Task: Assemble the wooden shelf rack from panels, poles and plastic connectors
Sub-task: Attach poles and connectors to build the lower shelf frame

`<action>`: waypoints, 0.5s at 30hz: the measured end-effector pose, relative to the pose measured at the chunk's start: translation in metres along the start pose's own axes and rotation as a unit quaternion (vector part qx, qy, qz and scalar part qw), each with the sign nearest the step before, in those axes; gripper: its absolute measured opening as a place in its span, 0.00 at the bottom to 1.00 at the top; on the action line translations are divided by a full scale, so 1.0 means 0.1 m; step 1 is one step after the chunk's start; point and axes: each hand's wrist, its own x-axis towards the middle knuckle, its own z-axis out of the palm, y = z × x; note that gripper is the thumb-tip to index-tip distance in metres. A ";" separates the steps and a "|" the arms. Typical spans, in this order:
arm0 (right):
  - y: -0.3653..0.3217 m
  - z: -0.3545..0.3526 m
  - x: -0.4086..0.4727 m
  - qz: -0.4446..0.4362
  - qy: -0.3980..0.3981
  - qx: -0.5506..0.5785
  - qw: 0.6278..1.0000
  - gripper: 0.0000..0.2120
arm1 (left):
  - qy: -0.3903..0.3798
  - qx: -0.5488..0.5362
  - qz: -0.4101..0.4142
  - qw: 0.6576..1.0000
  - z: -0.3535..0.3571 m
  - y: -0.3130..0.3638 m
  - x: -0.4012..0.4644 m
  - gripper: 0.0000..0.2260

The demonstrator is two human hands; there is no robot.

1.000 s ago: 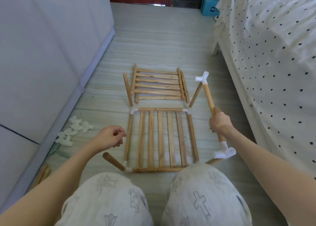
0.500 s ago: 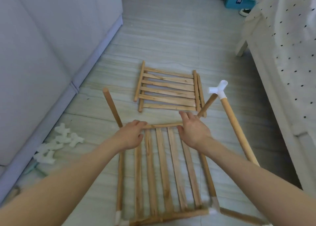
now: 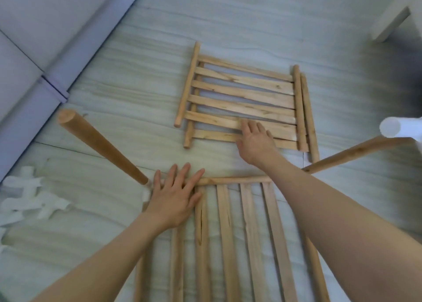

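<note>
Panels lie flat on the floor (image 3: pixel 251 23): my left hand (image 3: pixel 175 196) presses, fingers spread, on the near panel (image 3: pixel 249 233), while my right hand (image 3: pixel 257 139) rests flat with straight fingers on the far panel's (image 3: pixel 242 91) slats.

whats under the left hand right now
The left hand lies flat, fingers spread, on the near slatted panel at its far left corner. The corner itself is covered; only a bit of white connector shows beside the hand.
</note>
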 end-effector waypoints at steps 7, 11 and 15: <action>-0.05 0.00 0.26 -0.018 0.044 -0.087 0.995 0.20 | -0.023 0.019 -0.007 1.000 -0.05 0.06 0.02 0.26; -0.01 -0.06 0.34 -0.046 0.061 -0.109 0.991 0.17 | -0.038 0.017 -0.009 0.999 -0.08 0.07 0.02 0.26; 0.00 -0.14 0.40 -0.105 0.076 -0.030 0.991 0.13 | -0.043 0.012 -0.011 0.999 -0.10 0.08 0.03 0.26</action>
